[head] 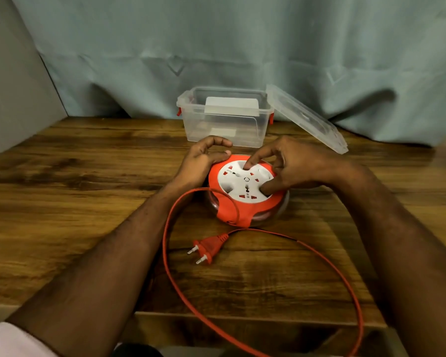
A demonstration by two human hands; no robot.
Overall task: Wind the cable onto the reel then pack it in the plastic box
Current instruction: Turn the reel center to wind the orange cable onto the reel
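Observation:
A round orange reel (232,210) with a white socket face lies flat on the wooden table (62,202). My left hand (204,161) grips its far left rim. My right hand (289,166) rests on the white face, with a forefinger and thumb pressed into its finger recesses. The orange cable (168,253) leaves the reel's front, loops wide toward me past the table's front edge and comes back to the two-pin plug (209,247), which lies in front of the reel. A clear plastic box (227,122) stands open behind the reel.
The box's clear lid (307,118) leans against its right side, tilted. A blue-grey curtain hangs behind the table. A white sleeve edge shows at the bottom left.

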